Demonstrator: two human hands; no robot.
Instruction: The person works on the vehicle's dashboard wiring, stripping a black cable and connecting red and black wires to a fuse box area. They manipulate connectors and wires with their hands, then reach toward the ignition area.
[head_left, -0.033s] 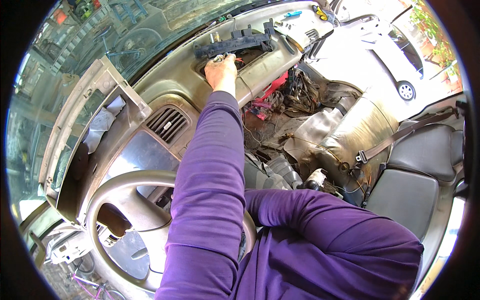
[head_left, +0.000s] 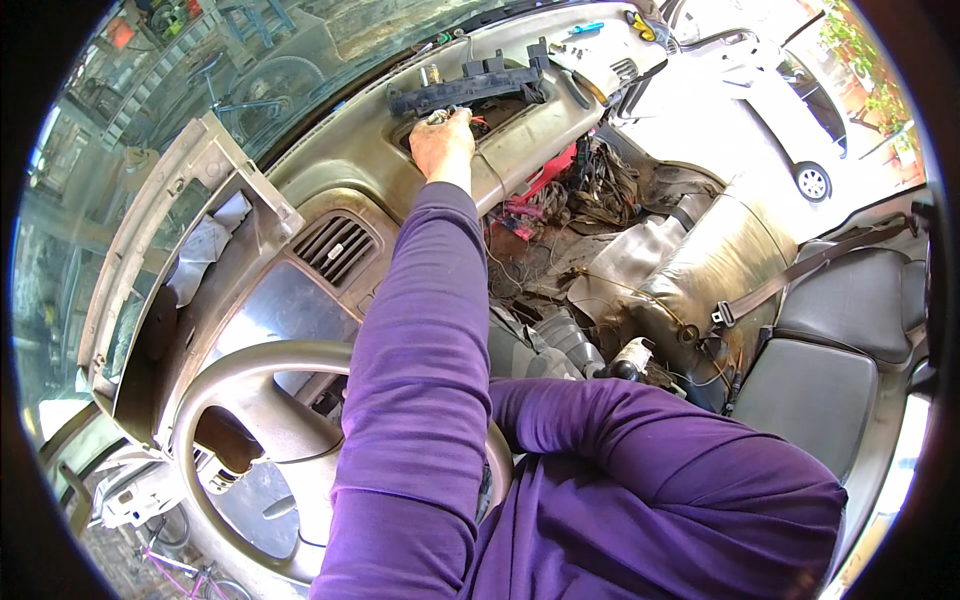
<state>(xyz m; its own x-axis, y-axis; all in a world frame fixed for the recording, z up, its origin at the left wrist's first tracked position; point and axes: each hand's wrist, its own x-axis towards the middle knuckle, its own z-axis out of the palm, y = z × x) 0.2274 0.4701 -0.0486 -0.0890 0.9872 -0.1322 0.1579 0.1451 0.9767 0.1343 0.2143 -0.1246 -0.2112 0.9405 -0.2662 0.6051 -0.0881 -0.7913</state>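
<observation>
My left hand (head_left: pixel 443 148) reaches across the dashboard (head_left: pixel 350 150) to an opening in its top. Its fingers are curled closed at the opening's near edge, and a small metallic bit shows at the fingertips; what they grip I cannot make out. Just beyond the fingers a long black plastic bracket (head_left: pixel 465 92) lies across the opening. Orange-red wires (head_left: pixel 480 122) show beside the hand. My right arm (head_left: pixel 650 430) is bent, its forearm passing behind my left sleeve (head_left: pixel 415 350), so the right hand is hidden.
The steering wheel (head_left: pixel 265 360) stands below my left arm. A loose trim panel (head_left: pixel 150 270) leans at the left, near an air vent (head_left: pixel 335 248). Bundled wiring (head_left: pixel 605 185) hangs under the dash. At the right are grey seats (head_left: pixel 805 400) and a seat belt (head_left: pixel 780 290).
</observation>
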